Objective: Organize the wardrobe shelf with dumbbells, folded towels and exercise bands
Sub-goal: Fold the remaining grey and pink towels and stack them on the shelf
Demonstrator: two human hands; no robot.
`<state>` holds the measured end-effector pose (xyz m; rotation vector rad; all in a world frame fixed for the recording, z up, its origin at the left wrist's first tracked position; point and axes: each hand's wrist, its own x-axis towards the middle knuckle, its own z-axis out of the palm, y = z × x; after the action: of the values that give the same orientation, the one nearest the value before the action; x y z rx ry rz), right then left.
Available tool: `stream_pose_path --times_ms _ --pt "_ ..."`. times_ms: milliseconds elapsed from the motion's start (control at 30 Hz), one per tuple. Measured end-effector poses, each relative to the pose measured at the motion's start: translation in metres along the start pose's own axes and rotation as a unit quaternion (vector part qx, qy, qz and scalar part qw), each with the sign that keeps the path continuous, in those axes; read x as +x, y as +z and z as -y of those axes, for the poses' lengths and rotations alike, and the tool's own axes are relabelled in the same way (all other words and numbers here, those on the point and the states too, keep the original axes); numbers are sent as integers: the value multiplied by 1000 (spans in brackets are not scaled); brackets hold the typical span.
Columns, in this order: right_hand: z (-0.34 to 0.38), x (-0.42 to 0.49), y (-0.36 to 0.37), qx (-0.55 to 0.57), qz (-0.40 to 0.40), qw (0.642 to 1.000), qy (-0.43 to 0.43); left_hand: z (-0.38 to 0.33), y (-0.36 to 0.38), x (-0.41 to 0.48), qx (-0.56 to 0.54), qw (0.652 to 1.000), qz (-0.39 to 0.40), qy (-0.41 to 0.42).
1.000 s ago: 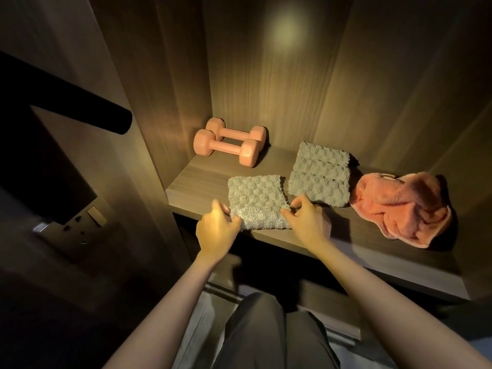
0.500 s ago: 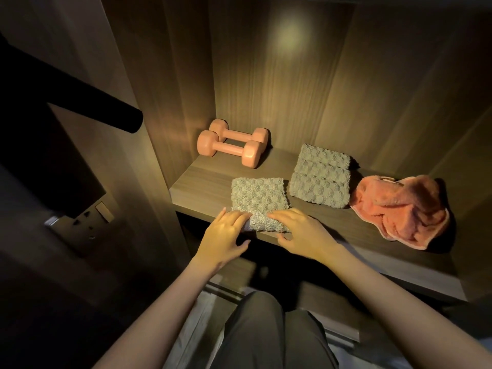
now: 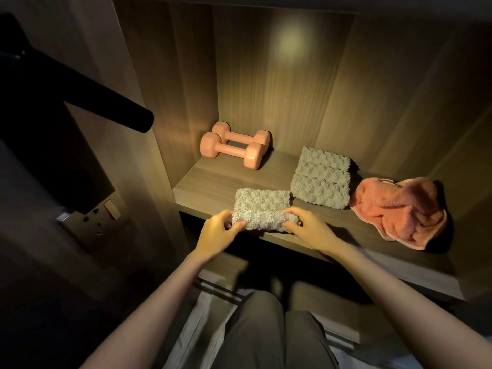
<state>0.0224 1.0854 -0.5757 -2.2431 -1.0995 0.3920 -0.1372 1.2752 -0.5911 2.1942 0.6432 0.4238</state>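
A grey textured towel (image 3: 262,206) lies at the front edge of the wooden wardrobe shelf (image 3: 202,182), its near edge folded up into a roll. My left hand (image 3: 218,230) grips the left end of that roll and my right hand (image 3: 306,226) grips the right end. A second grey towel (image 3: 320,182), folded, sits behind and to the right. Two pink dumbbells (image 3: 234,147) lie side by side at the back left of the shelf. No exercise band is visible.
A crumpled pink towel (image 3: 399,211) lies at the right of the shelf. A dark rod (image 3: 106,113) juts in from the left at head height. A wall socket plate (image 3: 93,217) sits on the left panel. The shelf's side walls close in on both sides.
Both hands went from the towel's near corners to its front edge, then lifted and folded that edge back, so the towel looks shorter front to back.
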Motion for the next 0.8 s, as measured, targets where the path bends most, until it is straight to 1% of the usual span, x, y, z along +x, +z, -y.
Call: stream_pose_path --times_ms 67,167,233,267,300,333,367,400,467,533,600,667,733,800 --pt "2 3 0 46 -33 998 23 -3 1 6 -45 997 1 -60" --pt "3 8 6 93 -95 987 84 -7 6 16 -75 990 -10 -122" --pt "7 10 13 86 -136 982 98 -11 9 19 -55 985 -48 -158" --pt "10 11 15 81 -151 980 99 -14 11 19 -29 984 -76 -160" --pt "13 13 17 73 -163 979 99 -16 13 19 6 984 -106 -145" --pt "16 15 19 57 -173 978 99 -18 15 18 48 983 -136 -112" --pt "19 16 20 31 -184 978 93 -19 17 17 87 981 -163 -61" --pt "22 16 21 -7 -194 978 74 -20 18 16 118 976 -183 6" --pt "24 15 23 -100 -202 974 -10 -21 19 15 162 959 -179 145" --pt "23 11 26 -159 -172 967 -96 -18 23 13 187 942 -144 239" --pt "19 8 29 -186 -141 963 -137 -11 28 10 196 930 -126 283" --pt "12 8 28 -204 -108 960 -157 -3 30 9 207 927 -107 293" --pt "5 7 24 -219 -60 961 -157 3 27 8 227 926 -70 292" --pt "2 6 20 -216 -32 964 -151 5 22 8 250 922 -39 293"
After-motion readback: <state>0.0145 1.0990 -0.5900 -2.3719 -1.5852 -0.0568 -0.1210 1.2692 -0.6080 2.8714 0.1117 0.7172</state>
